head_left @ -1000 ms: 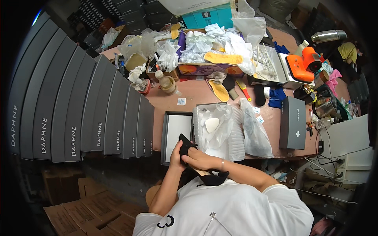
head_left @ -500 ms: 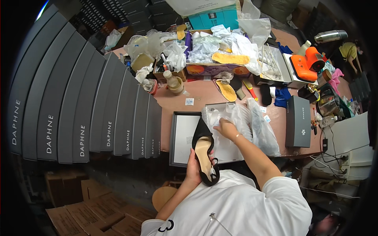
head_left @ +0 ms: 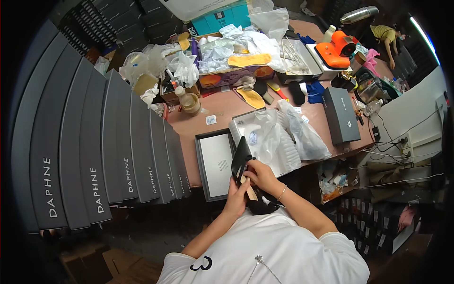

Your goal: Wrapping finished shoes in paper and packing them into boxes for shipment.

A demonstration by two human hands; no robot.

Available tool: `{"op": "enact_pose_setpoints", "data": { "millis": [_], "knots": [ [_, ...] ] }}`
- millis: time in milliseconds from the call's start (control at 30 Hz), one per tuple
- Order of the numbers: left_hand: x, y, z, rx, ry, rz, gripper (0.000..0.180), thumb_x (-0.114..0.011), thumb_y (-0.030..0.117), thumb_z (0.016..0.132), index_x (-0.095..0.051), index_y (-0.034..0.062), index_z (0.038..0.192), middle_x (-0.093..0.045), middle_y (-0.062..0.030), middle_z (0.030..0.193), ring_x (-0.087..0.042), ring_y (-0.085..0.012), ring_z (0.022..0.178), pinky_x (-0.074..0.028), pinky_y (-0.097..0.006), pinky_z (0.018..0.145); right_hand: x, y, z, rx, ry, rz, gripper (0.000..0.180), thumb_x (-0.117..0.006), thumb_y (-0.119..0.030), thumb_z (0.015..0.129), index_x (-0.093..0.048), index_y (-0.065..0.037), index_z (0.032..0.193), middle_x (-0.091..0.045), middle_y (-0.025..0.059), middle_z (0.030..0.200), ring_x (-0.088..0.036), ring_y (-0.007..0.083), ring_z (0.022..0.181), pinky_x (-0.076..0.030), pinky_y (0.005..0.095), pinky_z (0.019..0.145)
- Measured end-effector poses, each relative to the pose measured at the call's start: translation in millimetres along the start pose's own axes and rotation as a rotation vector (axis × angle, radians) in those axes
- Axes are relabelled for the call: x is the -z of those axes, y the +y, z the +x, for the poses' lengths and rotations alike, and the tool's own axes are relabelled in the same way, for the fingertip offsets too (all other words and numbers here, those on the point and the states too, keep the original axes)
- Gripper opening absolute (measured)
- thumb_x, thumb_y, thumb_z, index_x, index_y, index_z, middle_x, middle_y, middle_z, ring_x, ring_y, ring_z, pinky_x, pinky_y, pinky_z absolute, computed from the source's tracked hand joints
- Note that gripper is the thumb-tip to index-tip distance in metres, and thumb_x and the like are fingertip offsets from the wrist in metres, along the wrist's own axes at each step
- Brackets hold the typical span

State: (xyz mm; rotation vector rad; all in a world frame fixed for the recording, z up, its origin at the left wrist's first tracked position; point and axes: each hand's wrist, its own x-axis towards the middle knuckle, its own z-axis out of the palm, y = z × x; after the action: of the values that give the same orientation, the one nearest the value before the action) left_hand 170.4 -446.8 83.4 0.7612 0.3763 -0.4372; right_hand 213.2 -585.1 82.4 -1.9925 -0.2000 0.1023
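A black pointed shoe (head_left: 241, 155) with a beige insole is held in front of my body, toe up and tilted on its side. My left hand (head_left: 235, 198) is wrapped round its side. The fingers of my right hand (head_left: 261, 175) close on the shoe's upper edge, near the strap. Just beyond it lies an open dark grey shoebox (head_left: 200, 156) with a white inside. To its right sits the other box part (head_left: 289, 163), holding translucent plastic wrapping (head_left: 265, 135) and a small printed packet (head_left: 253, 138).
Tall stacks of dark grey shoeboxes (head_left: 71, 137) wall off the left side. At the back stands a carton (head_left: 236, 79) full of crumpled tissue. Yellow insoles (head_left: 251, 98), a glue bottle (head_left: 186, 100), an upright shoebox (head_left: 341, 116) and an orange device (head_left: 333, 51) occupy the table. Another person (head_left: 387, 40) is far right.
My right hand has left the plastic wrapping and come back to the shoe. The shoe has turned from insole-up onto its side. The whole view has shifted to the right.
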Motion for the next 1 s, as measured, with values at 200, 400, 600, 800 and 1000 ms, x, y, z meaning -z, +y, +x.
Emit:
{"op": "enact_pose_setpoints", "data": {
  "millis": [200, 400, 600, 800, 1000],
  "knots": [
    [31, 4, 14, 0.120, 0.253, -0.032, 0.031, -0.049, 0.017, 0.095, -0.051, -0.0007, 0.120, -0.064, -0.0152, 0.100, -0.065, -0.0246, 0.083, -0.056, -0.040, 0.075, 21, 16, 46, 0.066, 0.040, -0.207, 0.018, -0.061, -0.007, 0.081, -0.063, -0.001, 0.098, -0.063, 0.0146, 0.090, -0.063, 0.0286, 0.079, -0.051, 0.0366, 0.071],
    [20, 5, 31, 0.260, 0.194, -0.027, 0.039, -0.052, 0.032, 0.097, -0.051, 0.0012, 0.122, -0.063, -0.0121, 0.102, -0.064, -0.0219, 0.087, -0.055, -0.037, 0.080, 28, 126, 143, 0.377, -0.179, -0.870, 0.022, -0.054, -0.002, 0.078, -0.064, -0.003, 0.097, -0.060, 0.0148, 0.101, -0.056, 0.0308, 0.103, -0.049, 0.0381, 0.084],
    [21, -1, 46, 0.159, 0.271, -0.214, 0.060, -0.046, 0.059, 0.092, -0.055, 0.0029, 0.113, -0.061, -0.0108, 0.094, -0.061, -0.0246, 0.084, -0.052, -0.039, 0.079, 49, 43, 104, 0.161, -0.051, -0.166, 0.018, -0.061, -0.005, 0.078, -0.060, -0.004, 0.095, -0.059, 0.0137, 0.100, -0.060, 0.0302, 0.093, -0.050, 0.0381, 0.080],
    [-13, -21, 36, 0.020, 0.273, -0.032, 0.047, -0.046, 0.049, 0.097, -0.049, 0.0061, 0.117, -0.058, -0.0068, 0.097, -0.060, -0.0179, 0.081, -0.052, -0.033, 0.068, -3, 36, 63, 0.455, -0.137, -0.461, 0.023, -0.061, -0.011, 0.072, -0.055, -0.009, 0.094, -0.057, 0.0074, 0.099, -0.056, 0.0266, 0.088, -0.046, 0.0381, 0.076],
    [12, -8, 31, 0.159, 0.284, -0.186, 0.041, -0.046, 0.044, 0.098, -0.047, 0.0106, 0.122, -0.059, -0.0073, 0.095, -0.062, -0.0186, 0.073, -0.054, -0.033, 0.060, 0, 41, 89, 0.239, -0.395, -0.126, 0.075, -0.063, -0.005, 0.069, -0.040, -0.006, 0.140, -0.044, 0.0234, 0.138, -0.041, 0.0410, 0.127, -0.037, 0.0422, 0.105]
  ]
}}
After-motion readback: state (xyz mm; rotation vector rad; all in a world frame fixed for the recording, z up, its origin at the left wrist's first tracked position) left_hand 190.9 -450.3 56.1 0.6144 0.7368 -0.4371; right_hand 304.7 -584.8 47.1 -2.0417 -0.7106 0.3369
